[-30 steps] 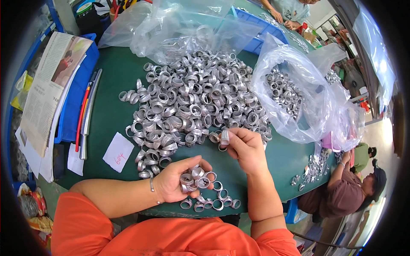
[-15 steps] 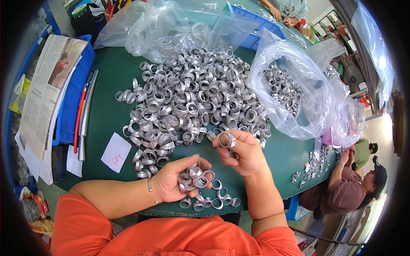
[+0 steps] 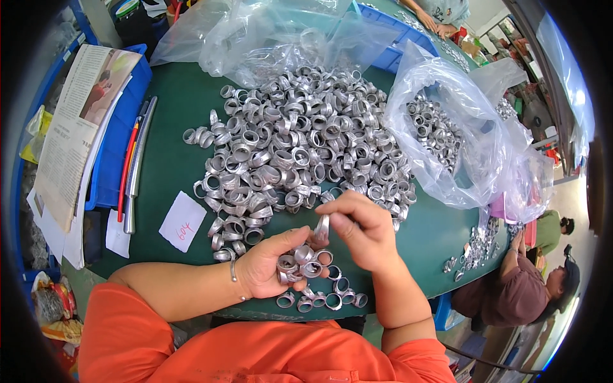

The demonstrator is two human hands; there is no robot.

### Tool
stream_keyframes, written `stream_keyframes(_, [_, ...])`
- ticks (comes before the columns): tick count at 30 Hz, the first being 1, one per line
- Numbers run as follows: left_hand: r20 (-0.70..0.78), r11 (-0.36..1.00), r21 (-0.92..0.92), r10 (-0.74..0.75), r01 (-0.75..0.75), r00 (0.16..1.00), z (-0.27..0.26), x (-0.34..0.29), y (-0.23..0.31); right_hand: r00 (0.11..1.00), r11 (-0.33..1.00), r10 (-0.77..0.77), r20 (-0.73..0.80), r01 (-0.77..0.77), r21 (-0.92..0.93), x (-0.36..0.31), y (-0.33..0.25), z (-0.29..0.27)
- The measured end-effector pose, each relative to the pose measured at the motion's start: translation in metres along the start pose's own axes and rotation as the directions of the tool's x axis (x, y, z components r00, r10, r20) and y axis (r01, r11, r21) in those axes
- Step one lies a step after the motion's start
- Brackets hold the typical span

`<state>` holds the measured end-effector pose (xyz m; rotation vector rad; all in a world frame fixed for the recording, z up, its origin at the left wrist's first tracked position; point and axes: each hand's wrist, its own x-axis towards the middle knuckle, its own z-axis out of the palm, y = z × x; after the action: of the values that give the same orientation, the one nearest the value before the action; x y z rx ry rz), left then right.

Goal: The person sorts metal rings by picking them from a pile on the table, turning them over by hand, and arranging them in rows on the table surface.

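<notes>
Several silver metal rings (image 3: 301,260) lie cupped in my left hand (image 3: 265,265), its fingers curled around them. Just right of and above it, my right hand (image 3: 364,233) pinches one silver ring (image 3: 322,228) between thumb and fingers. This ring is held upright, its edge turned toward me. Beyond both hands spreads a big heap of similar rings (image 3: 300,140) on the green tabletop (image 3: 172,115). A small group of loose rings (image 3: 333,300) lies near the front edge, below my hands.
A clear plastic bag (image 3: 469,175) with more rings stands at the right. On the left are a handwritten paper slip (image 3: 182,221), a red pen (image 3: 128,169), a metal rod (image 3: 140,147) and a blue bin (image 3: 128,127) with papers. A co-worker (image 3: 504,287) sits at the right.
My right hand has turned the pinched ring from face-on to edge-on and brought it closer to my left hand. The whole view has shifted slightly.
</notes>
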<state>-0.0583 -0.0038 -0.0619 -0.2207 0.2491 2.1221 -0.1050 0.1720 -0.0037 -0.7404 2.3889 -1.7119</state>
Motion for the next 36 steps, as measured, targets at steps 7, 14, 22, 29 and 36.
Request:
stream_keyframes(7, [0.007, 0.998, -0.054, -0.01, 0.011, 1.0, 0.0, 0.0, 0.0, 0.971, 0.986, -0.162, 0.175, 0.167, -0.013, -0.001, 0.005, -0.003])
stream_keyframes(14, [-0.012, 0.999, -0.037, 0.0, 0.0, 1.0, -0.001, -0.002, 0.001, 0.962, 0.168, 0.254, 0.104, -0.149, 0.974, 0.007, 0.018, -0.007])
stream_keyframes(22, [0.009, 0.999, -0.051, 0.004, -0.003, 1.0, -0.001, -0.002, 0.002, 0.968, 0.362, 0.23, 0.103, -0.183, 0.914, 0.004, 0.022, -0.009])
stream_keyframes(29, [0.112, 0.988, 0.107, 0.099, -0.111, 0.989, 0.006, -0.003, 0.006, 0.961, 0.999, -0.045, -0.273, 0.04, -0.023, 0.001, 0.032, 0.006])
stream_keyframes(36, [-0.012, 0.968, -0.055, 0.243, -0.243, 0.97, 0.044, 0.002, 0.0, 0.938, 0.948, 0.139, -0.316, -0.034, 0.317, -0.002, 0.022, -0.012])
